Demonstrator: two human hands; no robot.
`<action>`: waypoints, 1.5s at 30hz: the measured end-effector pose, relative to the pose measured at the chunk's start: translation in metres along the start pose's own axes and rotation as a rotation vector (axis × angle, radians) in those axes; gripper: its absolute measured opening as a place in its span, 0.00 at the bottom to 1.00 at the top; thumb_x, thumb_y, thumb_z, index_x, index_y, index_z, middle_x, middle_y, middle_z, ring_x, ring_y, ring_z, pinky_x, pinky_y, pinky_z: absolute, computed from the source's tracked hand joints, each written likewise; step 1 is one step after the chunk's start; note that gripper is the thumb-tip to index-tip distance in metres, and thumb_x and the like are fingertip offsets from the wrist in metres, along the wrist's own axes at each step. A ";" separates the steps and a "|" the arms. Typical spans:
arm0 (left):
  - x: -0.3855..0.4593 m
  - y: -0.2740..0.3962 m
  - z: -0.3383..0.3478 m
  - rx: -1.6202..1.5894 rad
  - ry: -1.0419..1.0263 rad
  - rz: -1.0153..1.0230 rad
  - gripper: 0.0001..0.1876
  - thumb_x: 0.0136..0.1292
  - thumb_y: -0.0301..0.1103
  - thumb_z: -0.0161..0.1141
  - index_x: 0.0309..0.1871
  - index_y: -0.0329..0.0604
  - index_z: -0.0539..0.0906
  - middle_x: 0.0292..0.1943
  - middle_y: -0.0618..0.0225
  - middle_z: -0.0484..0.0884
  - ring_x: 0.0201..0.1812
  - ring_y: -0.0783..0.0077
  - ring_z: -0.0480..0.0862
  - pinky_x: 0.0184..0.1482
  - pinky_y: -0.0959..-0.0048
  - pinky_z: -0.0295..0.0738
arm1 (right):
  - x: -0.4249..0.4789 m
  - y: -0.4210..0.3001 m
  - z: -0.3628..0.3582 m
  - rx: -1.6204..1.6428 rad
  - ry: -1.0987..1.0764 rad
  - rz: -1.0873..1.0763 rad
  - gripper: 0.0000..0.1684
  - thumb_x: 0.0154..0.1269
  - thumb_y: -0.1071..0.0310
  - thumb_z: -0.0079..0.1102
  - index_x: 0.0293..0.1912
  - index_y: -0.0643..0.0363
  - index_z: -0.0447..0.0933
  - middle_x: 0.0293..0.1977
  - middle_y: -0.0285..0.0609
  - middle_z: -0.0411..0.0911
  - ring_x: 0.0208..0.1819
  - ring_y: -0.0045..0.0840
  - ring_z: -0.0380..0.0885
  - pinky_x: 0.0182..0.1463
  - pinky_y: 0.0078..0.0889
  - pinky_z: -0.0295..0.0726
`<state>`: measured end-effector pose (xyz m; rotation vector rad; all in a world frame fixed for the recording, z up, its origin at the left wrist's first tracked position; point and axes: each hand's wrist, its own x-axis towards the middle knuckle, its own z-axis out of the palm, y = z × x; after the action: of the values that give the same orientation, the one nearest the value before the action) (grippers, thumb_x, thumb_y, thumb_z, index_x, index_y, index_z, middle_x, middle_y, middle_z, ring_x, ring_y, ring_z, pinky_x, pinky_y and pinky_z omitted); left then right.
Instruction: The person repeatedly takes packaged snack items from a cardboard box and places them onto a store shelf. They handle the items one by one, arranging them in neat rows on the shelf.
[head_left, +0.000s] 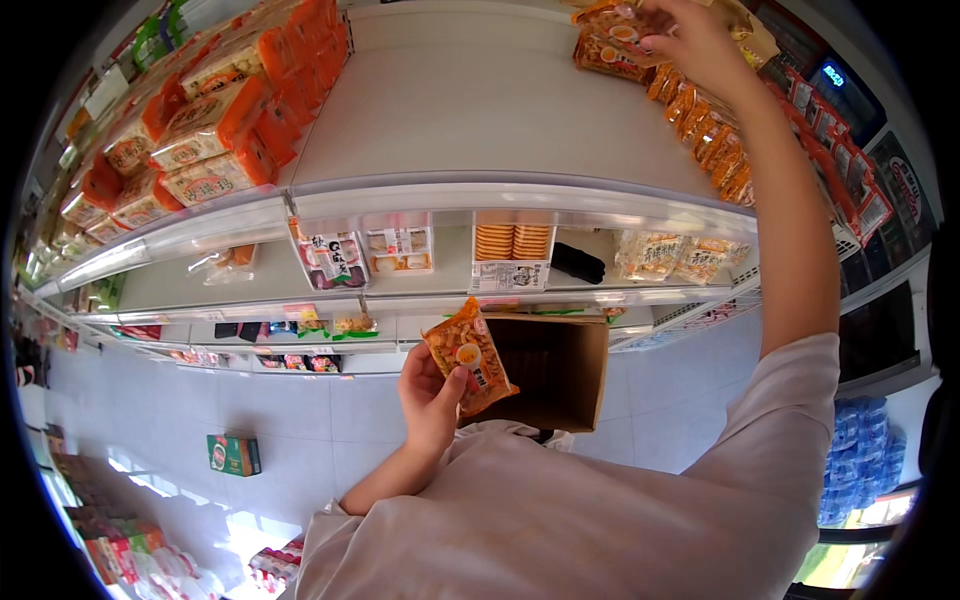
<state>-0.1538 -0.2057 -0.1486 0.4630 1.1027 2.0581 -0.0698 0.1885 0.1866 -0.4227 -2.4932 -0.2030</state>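
Note:
My left hand (429, 397) holds an orange snack packet (470, 358) by its lower left side, in front of the shelves and beside an open cardboard box (594, 371). My right hand (679, 37) reaches up to the top shelf (480, 105), its fingers at a matching orange packet (611, 34); the thumb and forefinger look closed on its edge. Another such packet lies under that one. A row of orange packets (701, 135) stands along the shelf's right side, partly behind my right forearm.
Stacked packs with orange ends (217, 142) fill the upper left. The shelf below holds a cookie tray (513, 255), a black object (577, 262) and white packets (649, 255). A green box (233, 455) sits on the floor. Blue bottles (859, 457) are stacked at right.

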 end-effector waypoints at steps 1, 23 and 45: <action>0.002 -0.002 0.000 -0.007 -0.020 -0.003 0.19 0.71 0.17 0.60 0.63 0.33 0.72 0.50 0.59 0.85 0.37 0.73 0.85 0.40 0.73 0.82 | 0.003 0.040 0.016 -0.052 -0.050 -0.027 0.19 0.64 0.72 0.71 0.54 0.63 0.80 0.45 0.53 0.85 0.47 0.37 0.86 0.53 0.37 0.83; 0.003 0.007 -0.007 -0.005 0.015 0.013 0.17 0.72 0.17 0.60 0.61 0.33 0.73 0.48 0.60 0.84 0.37 0.74 0.84 0.40 0.74 0.82 | 0.009 0.094 0.084 -0.475 -0.210 0.182 0.09 0.68 0.73 0.65 0.47 0.56 0.82 0.45 0.46 0.85 0.51 0.41 0.83 0.50 0.46 0.82; 0.002 0.007 -0.001 -0.163 -0.048 0.050 0.14 0.72 0.19 0.62 0.55 0.35 0.71 0.50 0.58 0.84 0.44 0.69 0.87 0.48 0.66 0.86 | -0.240 -0.211 0.118 1.229 -0.258 0.572 0.12 0.69 0.75 0.65 0.51 0.65 0.81 0.44 0.42 0.85 0.44 0.20 0.84 0.48 0.26 0.85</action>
<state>-0.1581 -0.2072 -0.1436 0.4603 0.8952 2.1488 -0.0202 -0.0424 -0.0587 -0.5791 -2.0937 1.5704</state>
